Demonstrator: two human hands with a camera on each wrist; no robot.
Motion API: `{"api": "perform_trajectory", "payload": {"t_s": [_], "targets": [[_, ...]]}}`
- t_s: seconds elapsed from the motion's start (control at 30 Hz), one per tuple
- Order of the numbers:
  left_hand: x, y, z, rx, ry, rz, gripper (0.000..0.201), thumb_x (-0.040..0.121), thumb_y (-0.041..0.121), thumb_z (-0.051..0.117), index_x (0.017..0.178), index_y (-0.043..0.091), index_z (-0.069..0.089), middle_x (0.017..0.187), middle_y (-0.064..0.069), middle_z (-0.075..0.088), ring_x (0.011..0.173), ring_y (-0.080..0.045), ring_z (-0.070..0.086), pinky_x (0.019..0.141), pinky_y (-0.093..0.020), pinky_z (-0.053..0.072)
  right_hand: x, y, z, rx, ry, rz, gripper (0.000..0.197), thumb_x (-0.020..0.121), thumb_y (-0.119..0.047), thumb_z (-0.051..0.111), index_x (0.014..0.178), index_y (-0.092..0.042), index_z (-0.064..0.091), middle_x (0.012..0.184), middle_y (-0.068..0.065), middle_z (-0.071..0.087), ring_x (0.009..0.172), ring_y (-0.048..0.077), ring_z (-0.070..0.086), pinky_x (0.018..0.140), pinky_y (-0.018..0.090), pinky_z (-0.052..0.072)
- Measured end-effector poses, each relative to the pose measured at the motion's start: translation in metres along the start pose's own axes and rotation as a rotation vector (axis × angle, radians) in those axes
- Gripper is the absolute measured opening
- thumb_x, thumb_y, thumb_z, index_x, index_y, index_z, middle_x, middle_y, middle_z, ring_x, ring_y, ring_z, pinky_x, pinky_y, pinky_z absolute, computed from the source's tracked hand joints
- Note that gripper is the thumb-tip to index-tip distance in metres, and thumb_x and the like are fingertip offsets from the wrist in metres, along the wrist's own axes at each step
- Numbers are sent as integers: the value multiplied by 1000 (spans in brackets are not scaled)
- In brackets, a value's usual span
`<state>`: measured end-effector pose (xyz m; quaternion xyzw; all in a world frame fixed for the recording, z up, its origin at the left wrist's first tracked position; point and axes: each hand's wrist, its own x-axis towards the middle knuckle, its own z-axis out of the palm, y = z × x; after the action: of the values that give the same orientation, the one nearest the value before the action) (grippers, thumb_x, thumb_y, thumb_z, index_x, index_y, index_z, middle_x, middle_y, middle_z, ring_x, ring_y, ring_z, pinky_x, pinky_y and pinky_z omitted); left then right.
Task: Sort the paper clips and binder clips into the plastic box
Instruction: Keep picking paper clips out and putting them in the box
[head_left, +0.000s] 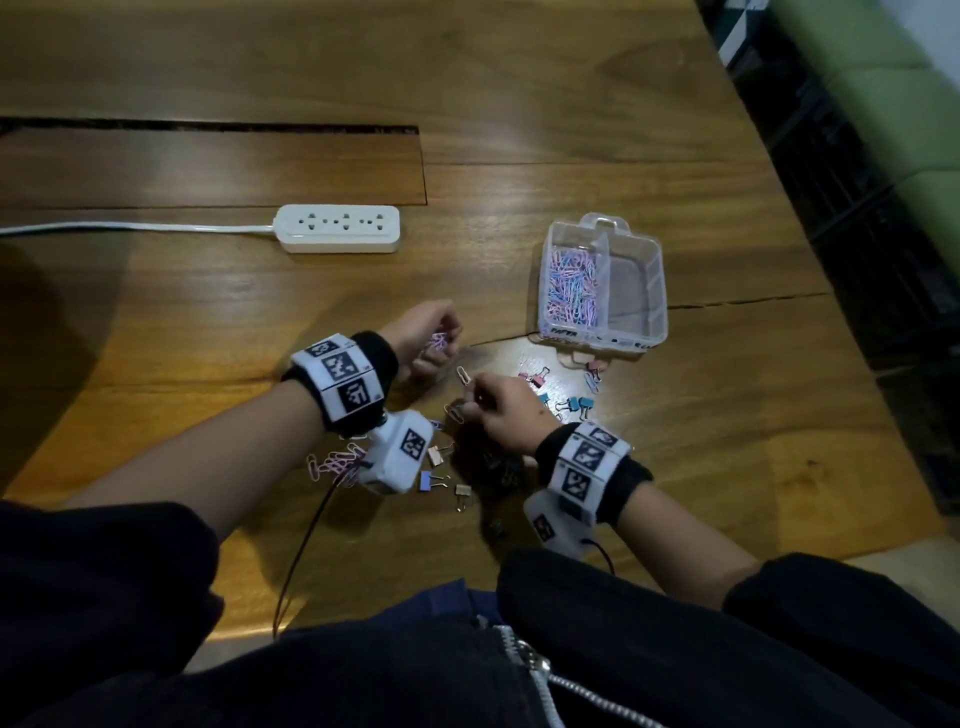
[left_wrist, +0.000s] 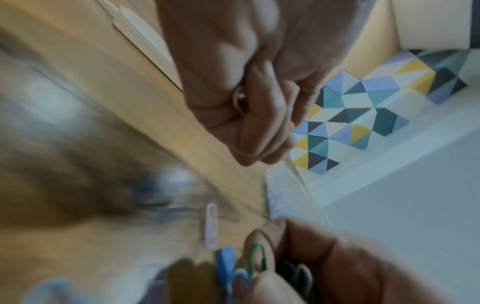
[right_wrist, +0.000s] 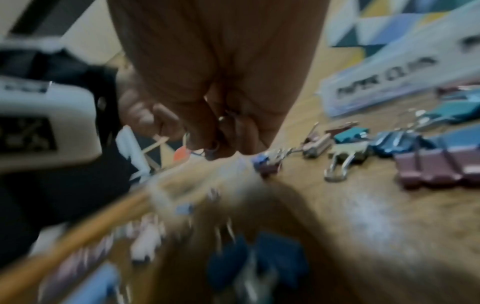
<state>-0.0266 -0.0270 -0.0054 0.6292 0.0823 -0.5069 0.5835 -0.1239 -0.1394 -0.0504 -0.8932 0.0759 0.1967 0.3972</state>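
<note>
My left hand (head_left: 439, 344) is curled round a small bunch of pink and purple paper clips (head_left: 440, 340), held just above the table; the left wrist view shows its fingers (left_wrist: 262, 123) closed. My right hand (head_left: 471, 404) sits just right of it and pinches paper clips, among them a green one (left_wrist: 257, 258). A single pink clip (head_left: 463, 375) lies between the hands. The clear plastic box (head_left: 655, 291) stands to the upper right; its left compartment holds many pastel paper clips (head_left: 574, 286), while the right compartment looks bare. Binder clips (head_left: 577, 406) lie below the box.
A heap of pink paper clips (head_left: 337, 462) lies under my left wrist. More binder clips (head_left: 431, 480) sit between my forearms. A white power strip (head_left: 340, 228) with its cord lies further back on the left. The wooden table's edge (head_left: 810, 234) runs down the right.
</note>
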Motion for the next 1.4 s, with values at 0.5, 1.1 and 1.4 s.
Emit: {"api": "perform_trajectory", "payload": {"t_s": [0.5, 1.1, 1.4], "targets": [[39, 87, 110, -294, -144, 34, 70, 91, 55, 32, 137, 3, 29, 114, -19, 51, 95, -28, 56, 70, -32, 52, 26, 29, -158, 683, 390, 336, 25, 97, -20, 33, 85, -6, 51, 70, 6, 45, 57, 18, 50, 49, 25, 51], [-10, -16, -22, 1106, 135, 38, 37, 72, 7, 74, 101, 12, 52, 101, -19, 54, 73, -14, 49, 60, -23, 41, -14, 4, -40, 78, 36, 29, 6, 83, -13, 61, 85, -17, 57, 88, 4, 58, 84, 15, 51, 78, 28, 43], [-56, -77, -45, 1375, 262, -191, 88, 55, 32, 86, 124, 14, 35, 129, -12, 35, 117, -30, 45, 93, -38, 45, -29, -15, 27, -422, -64, -188, 38, 79, -39, 63, 103, -10, 55, 107, 10, 48, 102, 24, 43, 81, 33, 39]]}}
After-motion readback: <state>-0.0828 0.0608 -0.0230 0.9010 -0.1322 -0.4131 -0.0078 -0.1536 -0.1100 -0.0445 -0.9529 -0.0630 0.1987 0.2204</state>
